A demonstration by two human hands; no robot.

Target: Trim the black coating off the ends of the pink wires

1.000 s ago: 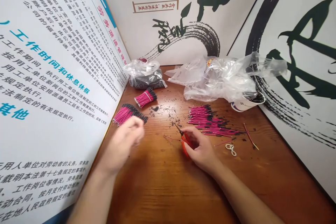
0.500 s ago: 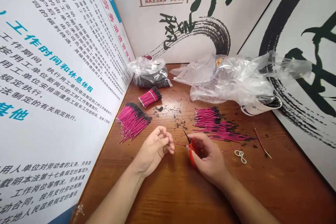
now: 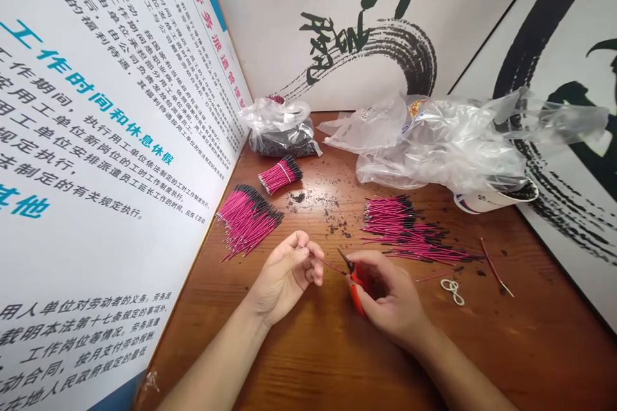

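Wooden tabletop (image 3: pixel 540 340) in a corner, boxed in by a printed poster board w/ Chinese text (image 3: pixel 96 160) on the L side and big ink-calligraphy panels (image 3: pixel 366 32) behind and to the R.

L hand (image 3: pixel 284 276) is curled, thumb + fingertips closed on one thin pink wire (image 3: pixel 332 266) that runs across toward the blades. R hand (image 3: pixel 390 298) is clenched round red-handled snips (image 3: pixel 357 293), black tips pointing up-left, right by the wire; can't tell if the blades are biting it. Hands close, not touching.

Beyond L hand, near the foot of the board: loose heap of pink wires w/ black ends (image 3: pixel 248 221). Further back, a smaller bundle of the same (image 3: pixel 272 180), bound w/ a white band (image 3: pixel 284 173). Black clippings (image 3: pixel 299 198) scattered mid-table. R of the snips: bigger loose heap of wires (image 3: pixel 405 225), then white rubber bands (image 3: pixel 452 292) and a single wire (image 3: pixel 494 266) w/ a bare tip. Along the back: clear plastic bag of black bits (image 3: pixel 284 138), crumpled clear plastic bags (image 3: pixel 434 154), white paper cup (image 3: pixel 496 199) on its side, dark stuff inside.
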